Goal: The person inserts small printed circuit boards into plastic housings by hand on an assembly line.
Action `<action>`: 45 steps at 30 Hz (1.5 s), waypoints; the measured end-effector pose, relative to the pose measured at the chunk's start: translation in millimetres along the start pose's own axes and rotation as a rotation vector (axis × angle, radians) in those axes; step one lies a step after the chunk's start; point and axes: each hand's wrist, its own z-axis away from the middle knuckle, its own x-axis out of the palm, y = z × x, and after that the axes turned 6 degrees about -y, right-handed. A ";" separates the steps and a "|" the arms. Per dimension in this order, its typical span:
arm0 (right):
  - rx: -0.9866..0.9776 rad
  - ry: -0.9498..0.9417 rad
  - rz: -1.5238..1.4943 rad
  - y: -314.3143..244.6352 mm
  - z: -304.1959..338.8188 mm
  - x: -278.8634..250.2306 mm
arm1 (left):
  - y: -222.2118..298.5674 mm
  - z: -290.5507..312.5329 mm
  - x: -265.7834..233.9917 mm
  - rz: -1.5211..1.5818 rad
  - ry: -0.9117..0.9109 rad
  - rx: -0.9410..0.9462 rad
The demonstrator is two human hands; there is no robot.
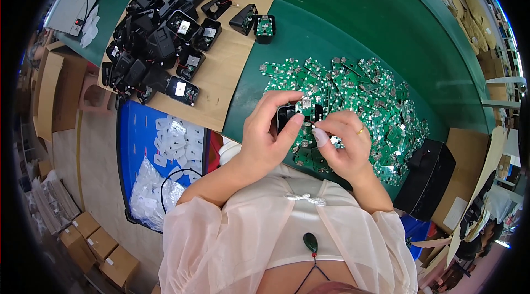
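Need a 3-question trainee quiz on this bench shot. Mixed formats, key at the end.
1. True or false: the ring is on the person's left hand.
2. Multiple choice: where does the heap of green circuit boards lie?
a) on the brown sheet
b) on the green tabletop
c) inside a cardboard box
3. Fill in the blank: the loose white pieces lie in a container whose inside is coloured ____.

Key:
1. False; the ring is on the right hand.
2. b
3. blue
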 end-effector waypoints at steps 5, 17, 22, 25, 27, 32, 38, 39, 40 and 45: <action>-0.144 -0.035 0.103 1.1 -3.2 -1.0 | 7.9 0.8 -0.8 -0.134 0.029 0.076; -0.174 -0.080 0.162 -0.7 -3.1 -0.4 | 14.5 -1.1 -2.6 -0.302 0.028 0.216; -0.229 -0.082 0.260 -1.4 -3.8 -0.3 | 14.9 -1.6 -2.2 -0.327 0.026 0.230; -0.263 -0.078 0.237 -0.8 -4.0 1.4 | 12.0 -1.9 -2.6 -0.299 0.017 0.259; -0.253 -0.059 0.204 3.2 -2.5 6.5 | 9.3 -2.5 -3.2 -0.310 0.034 0.317; -0.252 -0.066 0.066 15.3 5.5 13.6 | 3.9 4.5 -4.6 -0.251 0.033 0.217; 0.645 -0.148 -0.900 -14.3 6.2 17.9 | 2.4 2.1 1.0 -0.281 0.101 0.300; 0.685 -0.187 -0.884 -14.3 4.4 16.8 | 2.4 2.4 2.0 -0.289 0.089 0.308; 0.685 -0.186 -0.885 -14.5 3.4 16.6 | 2.4 2.2 2.0 -0.290 0.088 0.309; 0.702 -0.145 -1.057 -15.8 3.2 18.7 | 2.2 2.4 0.2 -0.307 0.091 0.369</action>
